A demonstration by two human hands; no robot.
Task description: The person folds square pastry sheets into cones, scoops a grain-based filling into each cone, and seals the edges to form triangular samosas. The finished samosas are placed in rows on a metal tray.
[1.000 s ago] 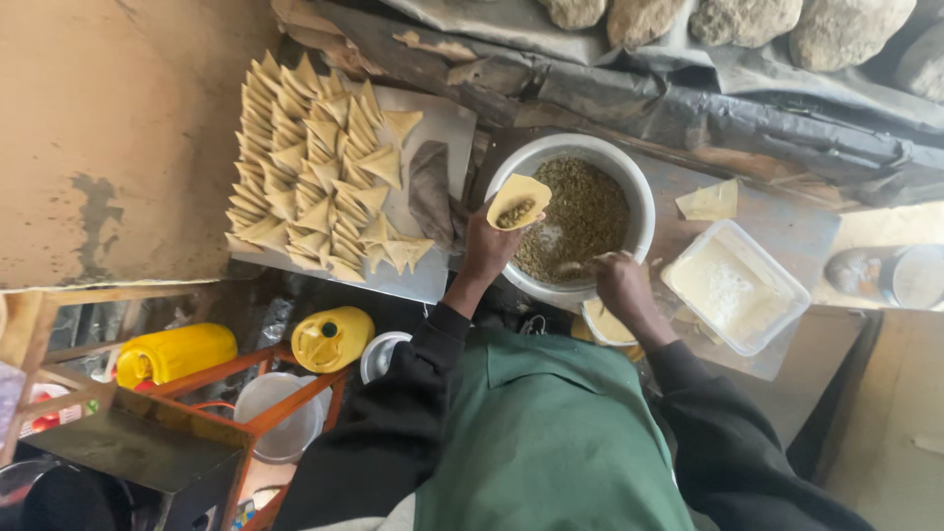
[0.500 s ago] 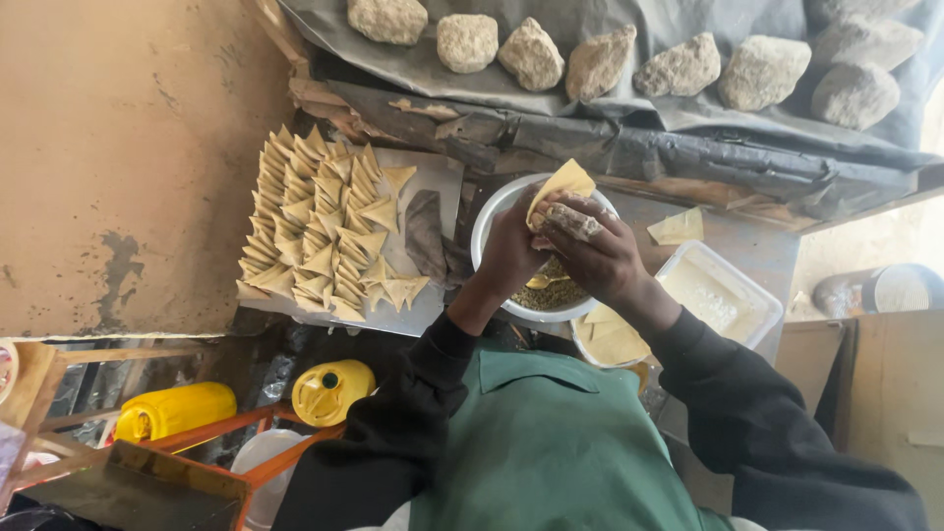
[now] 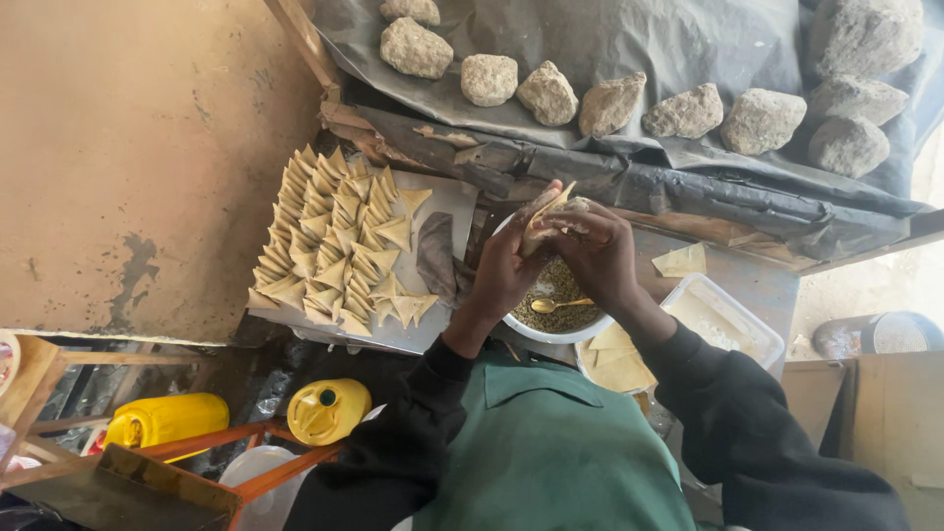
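Both hands, left hand (image 3: 506, 270) and right hand (image 3: 600, 251), pinch a folded pastry (image 3: 539, 221) above the filling bowl (image 3: 556, 295); finished triangular pastries (image 3: 339, 246) lie at nine o'clock.

Desk (image 3: 747, 280): grey, worn top. On it, left: white board (image 3: 447, 211) bearing rows of folded triangular pastries (image 3: 334, 246), dark cloth (image 3: 436, 258) at its right edge. Centre: white bowl (image 3: 536, 332) of greenish filling with spoon (image 3: 560, 306). Right: clear rectangular tub (image 3: 752, 329); loose pastry sheets (image 3: 680, 261) beside it.
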